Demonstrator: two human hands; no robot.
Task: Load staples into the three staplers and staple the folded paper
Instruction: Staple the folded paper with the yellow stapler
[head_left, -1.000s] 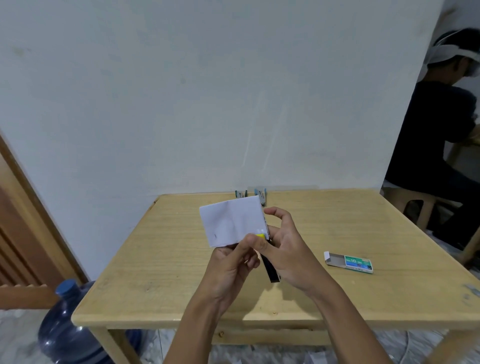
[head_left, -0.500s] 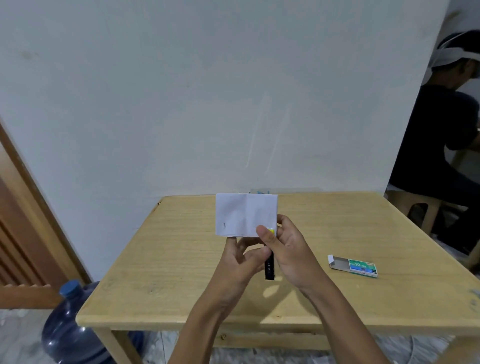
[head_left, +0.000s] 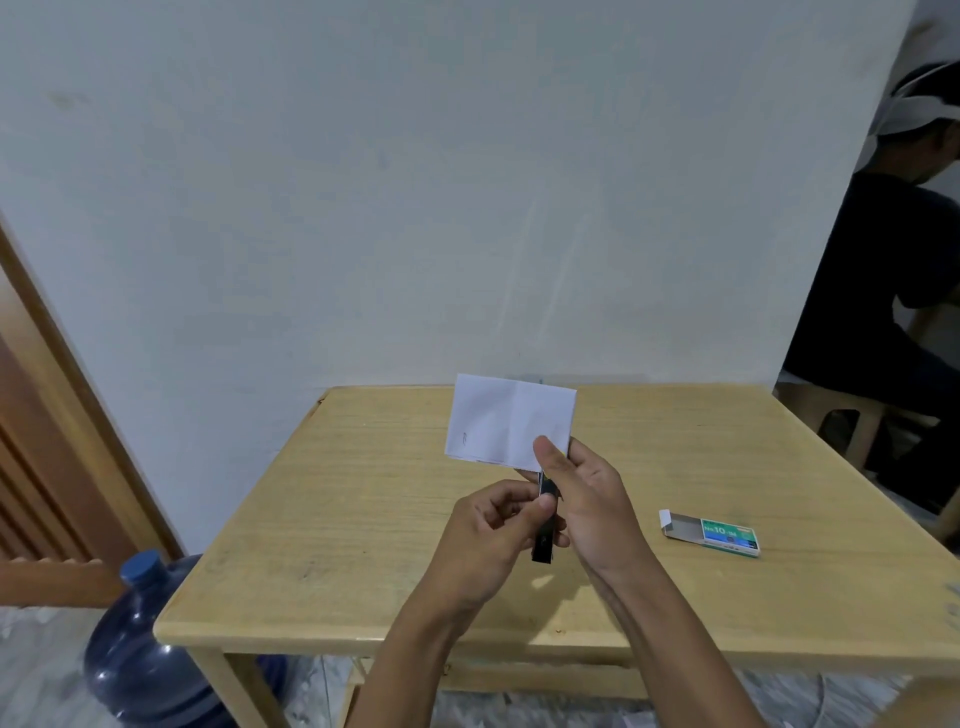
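Head view, from the left: a blue water bottle (head_left: 145, 649) stands on the floor beside the bench (head_left: 363, 519). Above the middle of the bench, both hands meet on one black stapler (head_left: 544, 540), held nearly upright and off the surface. The left hand (head_left: 483, 540) has its fingers curled, with the thumb tip pinching the stapler's side. The folded paper (head_left: 498, 421) stands up from the stapler's top end, and its lower right corner is pinned under the thumb of the right hand (head_left: 592, 509), whose fingers wrap the stapler from the other side. A small dark mark near the paper's lower left edge may be a staple, but it is too small to tell. Further right, an open staple box (head_left: 722, 534) lies flat on the bench, well apart from the hands. A seated person (head_left: 883, 286) is at the far right.

The step looks like stapling the paper's right corner. The next move calls for a firm squeeze with the corner kept seated in the stapler's mouth. The other two staplers cannot be made out.
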